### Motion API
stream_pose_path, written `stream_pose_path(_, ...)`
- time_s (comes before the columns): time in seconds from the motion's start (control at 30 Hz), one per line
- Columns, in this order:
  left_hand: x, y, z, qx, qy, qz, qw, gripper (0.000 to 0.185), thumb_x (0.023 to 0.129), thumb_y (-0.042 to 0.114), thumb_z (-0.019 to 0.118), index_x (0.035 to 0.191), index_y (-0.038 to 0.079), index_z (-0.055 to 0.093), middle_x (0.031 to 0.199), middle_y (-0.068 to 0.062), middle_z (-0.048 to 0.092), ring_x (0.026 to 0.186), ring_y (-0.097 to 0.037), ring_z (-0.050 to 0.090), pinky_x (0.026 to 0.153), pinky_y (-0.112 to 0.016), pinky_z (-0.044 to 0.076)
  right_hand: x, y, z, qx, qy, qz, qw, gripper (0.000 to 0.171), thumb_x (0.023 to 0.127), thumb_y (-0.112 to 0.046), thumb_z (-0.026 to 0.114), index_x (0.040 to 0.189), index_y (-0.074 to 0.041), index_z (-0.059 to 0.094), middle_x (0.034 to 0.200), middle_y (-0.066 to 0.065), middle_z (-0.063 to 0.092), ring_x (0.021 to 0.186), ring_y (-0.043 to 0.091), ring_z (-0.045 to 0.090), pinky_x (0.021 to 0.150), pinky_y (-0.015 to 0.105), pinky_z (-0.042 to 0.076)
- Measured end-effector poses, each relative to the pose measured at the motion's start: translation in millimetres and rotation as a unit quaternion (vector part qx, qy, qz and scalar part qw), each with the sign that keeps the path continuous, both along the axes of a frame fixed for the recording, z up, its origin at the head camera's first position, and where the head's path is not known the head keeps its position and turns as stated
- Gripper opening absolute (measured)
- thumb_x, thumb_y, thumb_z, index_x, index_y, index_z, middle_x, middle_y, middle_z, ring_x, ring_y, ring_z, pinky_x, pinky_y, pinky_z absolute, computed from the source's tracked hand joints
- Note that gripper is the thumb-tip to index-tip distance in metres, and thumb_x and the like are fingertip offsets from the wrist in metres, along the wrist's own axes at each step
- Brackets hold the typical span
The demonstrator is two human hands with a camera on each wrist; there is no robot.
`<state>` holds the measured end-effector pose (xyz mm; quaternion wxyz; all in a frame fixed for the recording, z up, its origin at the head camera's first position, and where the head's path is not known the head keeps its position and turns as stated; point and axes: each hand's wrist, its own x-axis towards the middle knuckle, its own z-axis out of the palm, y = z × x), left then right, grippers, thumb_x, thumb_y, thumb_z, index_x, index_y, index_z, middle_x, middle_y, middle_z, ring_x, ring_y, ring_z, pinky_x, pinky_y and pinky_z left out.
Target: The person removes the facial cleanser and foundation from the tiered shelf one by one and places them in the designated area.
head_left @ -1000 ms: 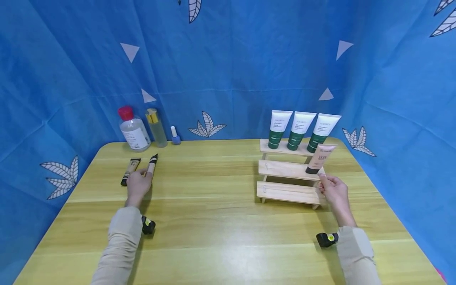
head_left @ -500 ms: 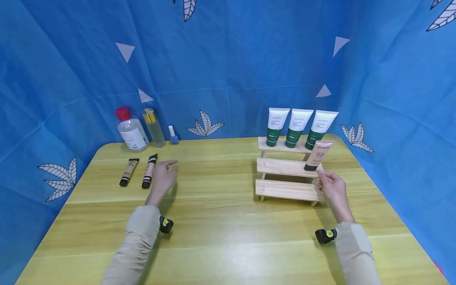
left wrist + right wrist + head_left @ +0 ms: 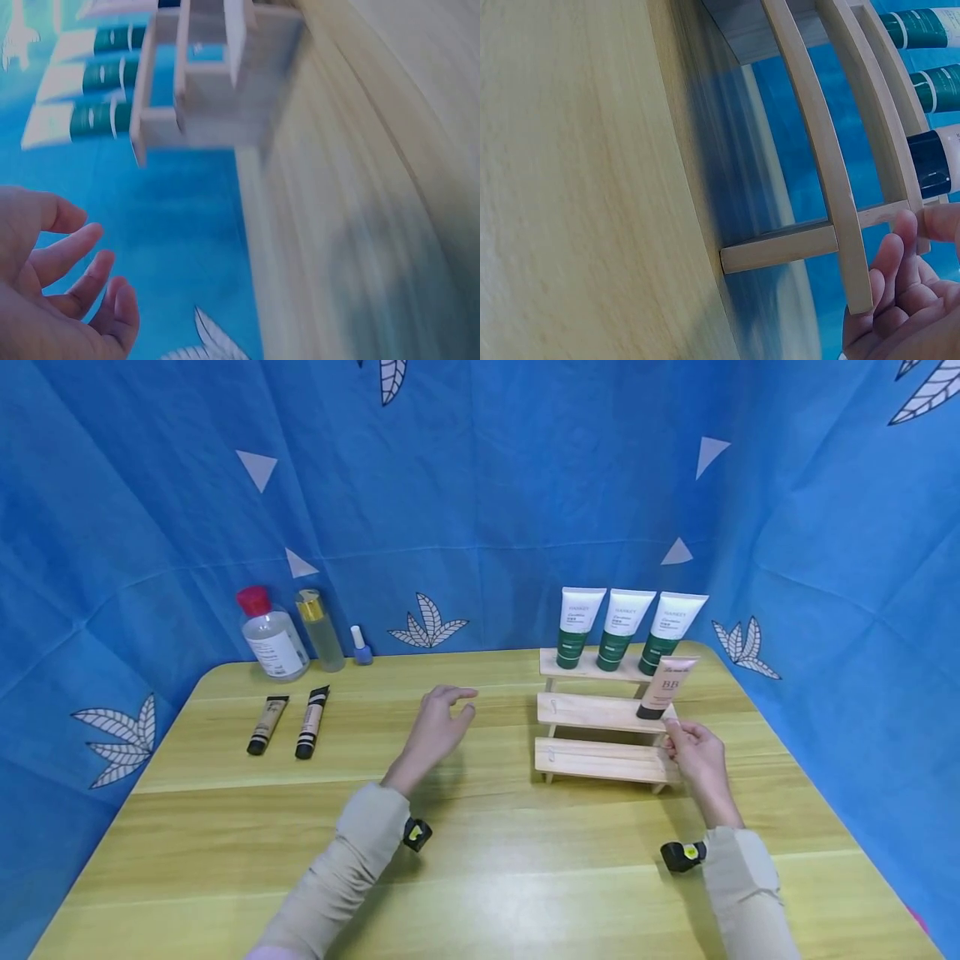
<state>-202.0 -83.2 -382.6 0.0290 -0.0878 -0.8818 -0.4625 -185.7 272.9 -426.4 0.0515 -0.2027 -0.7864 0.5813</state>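
Note:
My left hand [image 3: 435, 722] is in the air over the middle of the table, holding nothing, fingers loosely bent. In the left wrist view its fingers [image 3: 71, 251] stand apart from the rack. At the right, my right hand [image 3: 699, 756] pinches the end of the middle shelf of a three-tier wooden display rack [image 3: 600, 758]. The right wrist view has the thumb [image 3: 941, 221] against that shelf, with curled fingers below. A pink BB cream tube [image 3: 666, 687] stands on the middle shelf's right end. White-and-green tubes [image 3: 622, 631], three of them, stand along the top shelf.
Two small beige-and-black tubes, one left [image 3: 267, 725] and one right [image 3: 312, 722], lie on the table's left side. Behind them stand a red-capped clear bottle [image 3: 275, 639], a gold-capped bottle [image 3: 322, 633] and a blue nail polish bottle [image 3: 362, 647]. Blue curtain [image 3: 480, 510] surrounds the table.
My left hand has let go of the right-hand beige-and-black tube, leaving it lying on the table, and moved right toward the rack. My right hand stays at the rack's edge.

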Motion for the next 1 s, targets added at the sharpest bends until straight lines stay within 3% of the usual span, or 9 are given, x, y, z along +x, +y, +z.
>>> stream_pose_path(0.27,-0.7,42.1,5.3,-0.001,0.007,-0.044,0.999,0.033,0.093,0.014,0.056,0.126,0.008,0.061,0.13,-0.013,0.053,0.123,-0.029,0.044,0.101,-0.046,0.039,-0.2,0.7,-1.8,0.013,-0.005,0.0,1.0,0.053,0.098,-0.036,0.046,0.128,0.008,0.044,0.07,-0.015,0.056,0.064,-0.003,0.052,0.06,0.014,0.046)
stream_pose_path(0.63,0.0,93.9,-0.7,-0.029,0.017,-0.098,0.9947,0.032,0.094,0.017,0.055,0.125,0.009,0.062,0.125,-0.009,0.059,0.119,-0.025,0.046,0.098,-0.038,0.042,-0.2,0.3,-0.3,0.008,-0.002,0.002,1.0,0.05,0.098,-0.035,0.047,0.125,0.007,0.045,0.067,-0.017,0.056,0.062,-0.004,0.052,0.058,0.014,0.046)
stream_pose_path(0.77,-0.6,112.5,-4.7,-0.036,0.029,-0.123,0.9914,0.034,0.094,0.016,0.055,0.126,0.007,0.06,0.121,-0.008,0.06,0.119,-0.023,0.047,0.103,-0.036,0.038,-0.2,0.4,0.4,0.006,0.0,0.001,1.0,0.049,0.098,-0.035,0.047,0.124,0.007,0.046,0.066,-0.017,0.056,0.062,-0.003,0.052,0.058,0.014,0.046)
stream_pose_path(1.0,-5.4,140.1,-11.1,-0.033,0.025,-0.133,0.9903,0.04,0.092,0.015,0.058,0.131,0.009,0.056,0.12,-0.006,0.062,0.118,-0.021,0.048,0.097,-0.029,0.041,0.4,-0.3,0.1,0.002,-0.007,-0.005,1.0,0.048,0.098,-0.035,0.048,0.123,0.006,0.047,0.066,-0.016,0.056,0.062,-0.003,0.052,0.057,0.014,0.046)
